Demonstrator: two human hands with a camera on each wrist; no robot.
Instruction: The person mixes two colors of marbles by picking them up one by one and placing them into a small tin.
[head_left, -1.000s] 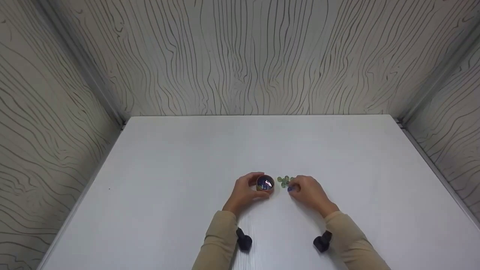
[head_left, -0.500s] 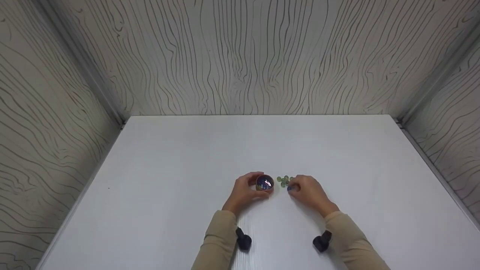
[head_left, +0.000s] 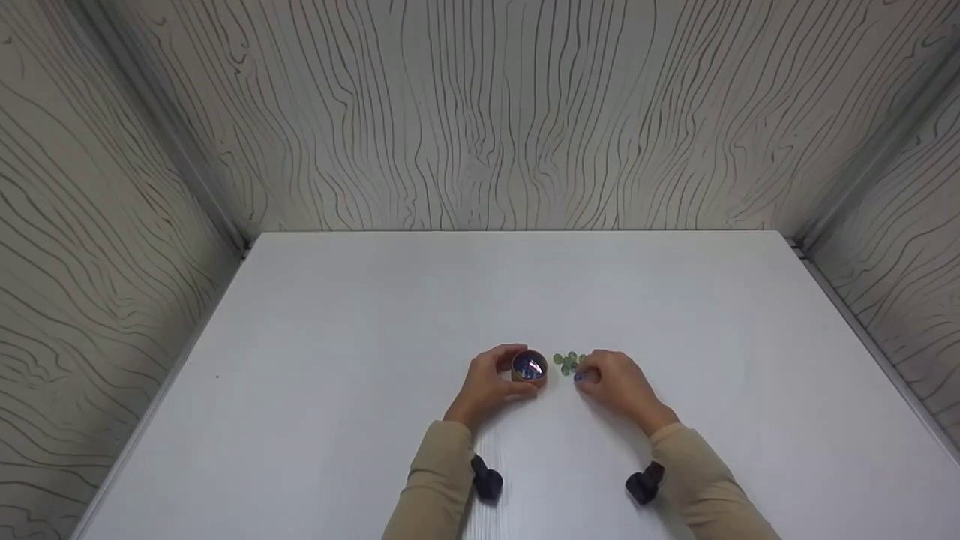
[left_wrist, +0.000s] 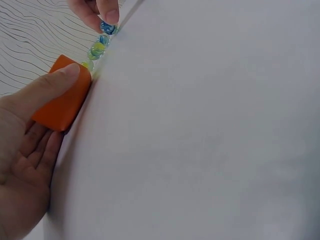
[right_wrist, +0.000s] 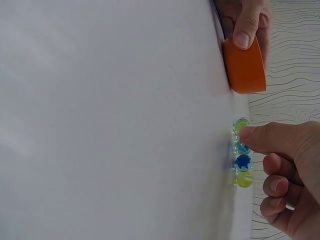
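My left hand (head_left: 487, 384) holds a small orange bowl (left_wrist: 67, 97) upright on the white table, thumb on the near side and fingers round the far side. Blue, shiny marbles (head_left: 529, 369) show inside it in the head view. Just right of the bowl lies a tight cluster of clear green-yellow marbles (head_left: 566, 362), some with blue swirls. My right hand (head_left: 621, 386) is at the near right edge of this cluster. Its thumb and forefinger pinch a blue-swirled marble (left_wrist: 108, 27) low at the table. The right hand partly covers the cluster.
The white table (head_left: 375, 300) reaches back to a wood-grain patterned panel (head_left: 480, 112), with similar panels at both sides. A black knob-shaped device (head_left: 488, 486) sits at the left wrist, another (head_left: 643, 487) at the right.
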